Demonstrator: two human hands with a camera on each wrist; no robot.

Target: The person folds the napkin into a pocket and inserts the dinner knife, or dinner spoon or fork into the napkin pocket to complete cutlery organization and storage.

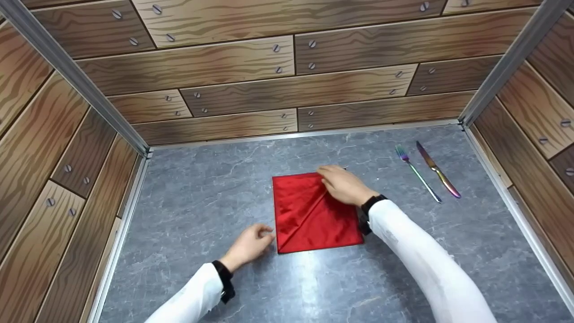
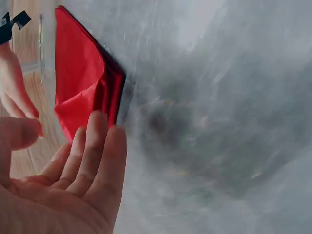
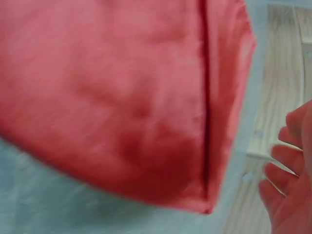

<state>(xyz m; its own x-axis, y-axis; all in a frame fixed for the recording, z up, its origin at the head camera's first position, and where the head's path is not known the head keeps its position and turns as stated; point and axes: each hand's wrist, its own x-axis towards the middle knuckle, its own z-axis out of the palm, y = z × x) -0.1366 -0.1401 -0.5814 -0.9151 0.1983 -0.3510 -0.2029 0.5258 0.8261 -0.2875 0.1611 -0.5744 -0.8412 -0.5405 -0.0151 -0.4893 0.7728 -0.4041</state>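
A red satin cloth napkin [image 1: 298,215], folded to a square, lies on the grey table with a diagonal fold line across its top. In the left wrist view, stacked layers show along the edge of the napkin [image 2: 80,63]. My left hand [image 1: 251,244] is beside its left edge near the front corner, fingers loosely bent and nothing in them. Over the back right part of the napkin is my right hand [image 1: 345,184], covering that corner from the head view. The right wrist view shows the right hand's fingers [image 3: 287,161] loosely bent and apart from the cloth.
To the right of the napkin lie a rainbow-coloured fork [image 1: 417,172] and a matching table knife [image 1: 437,169]. Wood-patterned panels [image 1: 251,80] enclose the table at the back and both sides, with metal rails [image 1: 119,242] along its edges.
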